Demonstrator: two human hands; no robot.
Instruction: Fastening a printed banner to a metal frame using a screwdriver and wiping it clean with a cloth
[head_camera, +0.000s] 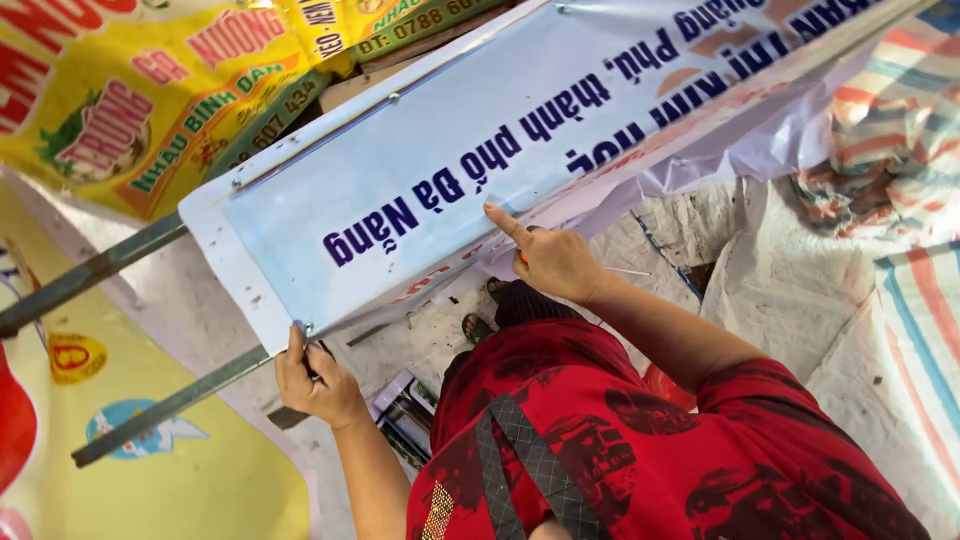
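Observation:
A long pale-blue printed banner (420, 190) lies stretched over a grey metal frame (150, 415) and runs diagonally across the view. My left hand (315, 380) is closed around the frame's lower corner, where the banner's white edge wraps over it. My right hand (553, 262) rests on the banner's near edge with the index finger stretched out and pressed on the print. The other fingers curl around a small orange-handled tool (522, 258); most of it is hidden in the fist. I wear red patterned clothing (600, 440).
Yellow printed banners (130, 110) lie at the left and under the frame. A striped tarp (900, 120) and white sacking (780, 280) cover the ground at right. A sandalled foot (478, 326) and a small box of metal parts (405, 412) sit below the frame.

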